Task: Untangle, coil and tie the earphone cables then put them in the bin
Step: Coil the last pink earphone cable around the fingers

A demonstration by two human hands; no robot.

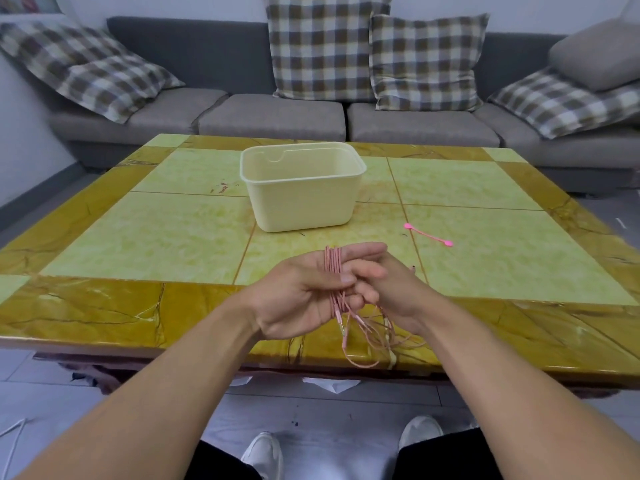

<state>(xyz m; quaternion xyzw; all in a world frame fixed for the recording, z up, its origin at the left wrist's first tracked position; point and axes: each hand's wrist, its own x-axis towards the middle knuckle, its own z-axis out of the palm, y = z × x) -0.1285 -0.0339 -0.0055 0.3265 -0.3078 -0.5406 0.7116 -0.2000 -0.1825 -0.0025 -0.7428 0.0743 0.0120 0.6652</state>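
Earphone cable (333, 268), pink, is wound in several turns around the fingers of my left hand (304, 292), which is held palm up above the near edge of the table (104, 306); its thumb presses across the turns to pin them. My right hand (384, 289) is curled against the left fingertips and pinches the free run of cable just beside the coil. The unwound remainder hangs below both hands in loose loops over the table edge. Procedure for the coiling step, as I judge it: keep thumb pressure constant so no turn slips off the fingertips; feed each new turn flat beside the last, not across it; let the slack run through the right fingers under light tension so the hanging loops cannot knot; stop winding with a short tail left. Only then should the tie be fetched. Inventory as counted: one cable in hand; one pink tie (428, 234), lying on the table to the right, well apart from the hands; one cream bin (301, 206), standing at table centre beyond the hands, nothing visible in it. Whether a second cable is mixed into the hanging loops I cannot tell.
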